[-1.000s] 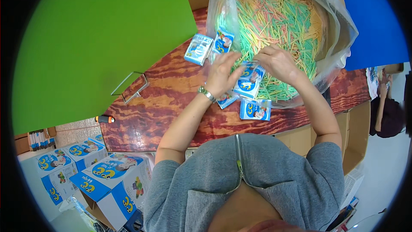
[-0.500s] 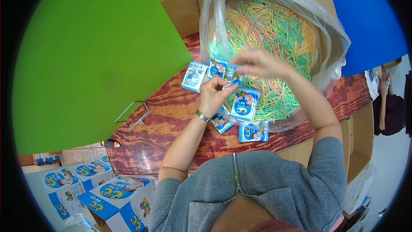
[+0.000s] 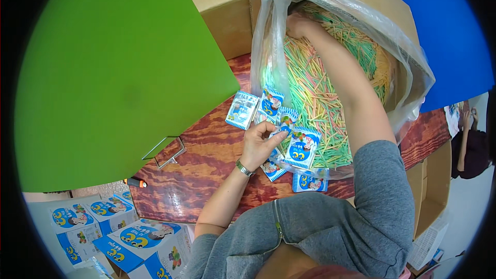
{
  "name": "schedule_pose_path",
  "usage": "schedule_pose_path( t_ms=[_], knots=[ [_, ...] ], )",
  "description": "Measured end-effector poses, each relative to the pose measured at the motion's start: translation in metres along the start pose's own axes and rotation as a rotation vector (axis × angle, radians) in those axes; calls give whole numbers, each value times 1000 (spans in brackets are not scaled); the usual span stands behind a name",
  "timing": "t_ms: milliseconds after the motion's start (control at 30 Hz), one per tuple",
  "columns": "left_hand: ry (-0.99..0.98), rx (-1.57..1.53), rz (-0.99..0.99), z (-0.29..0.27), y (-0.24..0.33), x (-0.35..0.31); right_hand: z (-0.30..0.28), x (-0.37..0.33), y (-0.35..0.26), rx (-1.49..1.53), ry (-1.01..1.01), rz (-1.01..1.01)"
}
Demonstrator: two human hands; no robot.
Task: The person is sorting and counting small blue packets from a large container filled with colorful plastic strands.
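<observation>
My left hand (image 3: 261,142) pinches a small blue-and-white paper packet (image 3: 302,147) at the near edge of a clear plastic bag (image 3: 413,67) full of thin coloured sticks (image 3: 315,93). My right hand (image 3: 299,23) reaches deep into the far side of that bag, fingers closed among the sticks. Several more blue-and-white packets (image 3: 242,109) lie on the wooden table (image 3: 201,160) around my left hand, one of them (image 3: 310,182) near my chest.
A large green board (image 3: 113,72) leans at the left on a wire stand (image 3: 168,152). A cardboard box (image 3: 222,8) stands behind the bag, a blue board (image 3: 444,31) at the right. Printed blue-and-white cartons (image 3: 124,235) sit at lower left. Another person (image 3: 470,144) is at the far right.
My right hand has left the packets and stretched far into the back of the bag of sticks. My left hand stayed by the packets, holding one at the bag's near edge.
</observation>
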State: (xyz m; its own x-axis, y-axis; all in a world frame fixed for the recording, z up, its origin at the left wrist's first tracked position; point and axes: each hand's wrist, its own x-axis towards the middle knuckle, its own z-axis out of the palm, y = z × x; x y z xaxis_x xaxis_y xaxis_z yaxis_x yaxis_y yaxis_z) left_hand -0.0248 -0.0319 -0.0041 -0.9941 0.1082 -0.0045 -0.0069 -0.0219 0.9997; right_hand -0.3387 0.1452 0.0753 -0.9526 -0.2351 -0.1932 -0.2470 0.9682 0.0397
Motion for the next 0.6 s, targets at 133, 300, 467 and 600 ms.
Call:
schedule_pose_path(
  t_ms=[133,300,467,600],
  knots=[
    [0,15,15,-1,3,2,1,7,0,-26,-84,20],
    [-39,36,-9,1,12,0,9,7,0,138,86,111],
    [-38,98,34,1,9,-4,-6,-24,7,-361,31,-147],
    [-23,11,19,1,10,-10,-23,-100,32,-195,67,-132]
  ],
)
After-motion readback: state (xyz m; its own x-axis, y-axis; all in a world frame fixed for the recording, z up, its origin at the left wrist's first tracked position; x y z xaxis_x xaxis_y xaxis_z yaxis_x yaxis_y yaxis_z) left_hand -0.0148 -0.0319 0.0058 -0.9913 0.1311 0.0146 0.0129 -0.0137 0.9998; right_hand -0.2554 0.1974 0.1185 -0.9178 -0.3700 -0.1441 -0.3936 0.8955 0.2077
